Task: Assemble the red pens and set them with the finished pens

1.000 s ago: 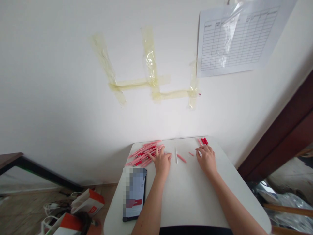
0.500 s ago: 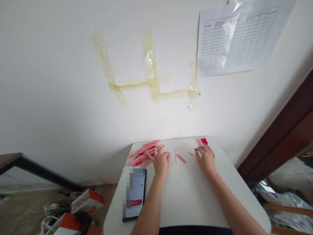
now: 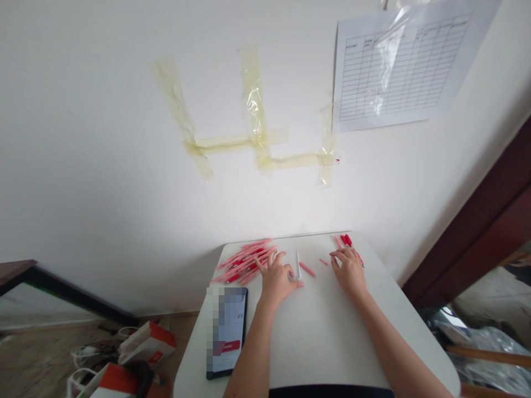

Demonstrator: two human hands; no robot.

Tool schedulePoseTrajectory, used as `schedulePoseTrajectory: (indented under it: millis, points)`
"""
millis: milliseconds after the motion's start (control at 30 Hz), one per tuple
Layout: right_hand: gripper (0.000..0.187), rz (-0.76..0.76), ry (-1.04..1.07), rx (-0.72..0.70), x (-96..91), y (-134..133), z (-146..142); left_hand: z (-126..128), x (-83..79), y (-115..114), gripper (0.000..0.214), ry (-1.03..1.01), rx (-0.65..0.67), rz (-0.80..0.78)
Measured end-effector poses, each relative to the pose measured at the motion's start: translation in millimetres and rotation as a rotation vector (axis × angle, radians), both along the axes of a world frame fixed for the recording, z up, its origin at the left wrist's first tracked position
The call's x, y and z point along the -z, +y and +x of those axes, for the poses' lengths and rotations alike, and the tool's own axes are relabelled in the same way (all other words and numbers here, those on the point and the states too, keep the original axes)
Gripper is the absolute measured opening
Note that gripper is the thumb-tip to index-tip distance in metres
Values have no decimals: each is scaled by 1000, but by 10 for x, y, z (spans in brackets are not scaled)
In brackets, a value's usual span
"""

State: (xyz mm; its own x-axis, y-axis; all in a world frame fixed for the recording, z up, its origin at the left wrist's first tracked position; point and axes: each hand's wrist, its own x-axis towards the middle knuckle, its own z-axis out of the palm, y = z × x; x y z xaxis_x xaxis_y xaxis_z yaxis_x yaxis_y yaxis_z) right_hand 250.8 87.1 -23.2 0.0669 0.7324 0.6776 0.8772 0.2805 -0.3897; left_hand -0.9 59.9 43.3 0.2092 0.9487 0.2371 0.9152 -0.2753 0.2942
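My left hand [image 3: 279, 281] hovers over the table, fingers spread and thumb apart from the index finger. Its outer fingertips are near a pile of pink and red pens [image 3: 243, 263]. Just right of its index finger lies a thin white pen refill [image 3: 298, 264], with a pink pen barrel [image 3: 307, 269] beside it. My right hand [image 3: 349, 271] has thumb and index finger pinched together; anything between them is too small to make out. A short pink piece [image 3: 323, 261] lies left of those fingertips. Beyond the right hand are red pen parts [image 3: 345, 240], partly hidden by it.
A phone [image 3: 227, 331] lies at the left of the white table [image 3: 323, 342], by my left forearm. The wall [image 3: 124, 193] meets the table's far edge. Paper bags [image 3: 149, 344] stand on the floor at left; plastic wrapping [image 3: 493, 342] is at lower right.
My left hand has come down and right, its thumb and index finger spreading apart near the white refill. The right hand stays almost still. The phone's number goes from 48 to 49.
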Motion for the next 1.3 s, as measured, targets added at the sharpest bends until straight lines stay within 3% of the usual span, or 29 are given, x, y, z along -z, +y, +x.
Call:
schedulePoseTrajectory:
  millis: [533,933,1300]
  points:
    - [23,-13,18,-14,5,4,14,-8,57,17,8,4,-18,25]
    - [24,27,32,-52,-46,-22,-17,-21,106,50,5,26,-5,73]
    - [17,-103,90,-395,-217,-205,-328,155,127,-2,5,-63,64,181]
